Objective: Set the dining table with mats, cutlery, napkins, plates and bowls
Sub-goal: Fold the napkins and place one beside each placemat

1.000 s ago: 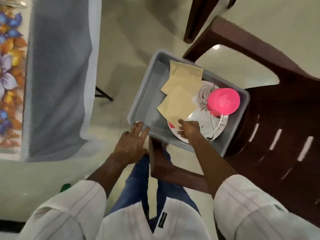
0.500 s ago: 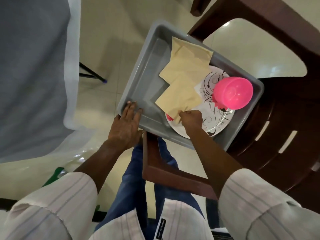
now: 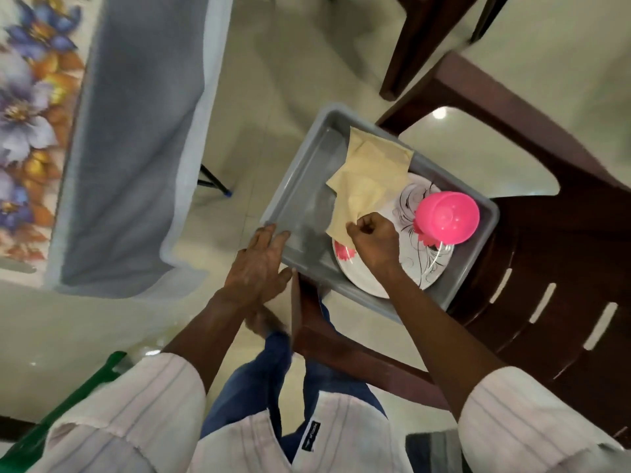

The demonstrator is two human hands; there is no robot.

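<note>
A grey tray (image 3: pixel 300 186) rests on a dark brown chair (image 3: pixel 553 268). In it lie two beige napkins (image 3: pixel 372 179), partly over a white plate (image 3: pixel 433 264) with black swirls and red flowers. A pink bowl (image 3: pixel 447 216) sits upside down on the plate. My right hand (image 3: pixel 375 244) pinches the near corner of the front napkin, lifting it slightly. My left hand (image 3: pixel 259 268) lies flat with fingers apart on the tray's near left corner.
The dining table (image 3: pixel 30 124) with a floral cover and grey cloth (image 3: pixel 133 145) hanging over its edge is at the left. Another dark chair leg (image 3: pixel 406 46) stands behind. A green object (image 3: pixel 71 401) shows at lower left. The floor is pale tile.
My right hand has closed on the front napkin's corner and raised it a little. My left hand stays on the tray corner. The view has shifted back, showing the table again.
</note>
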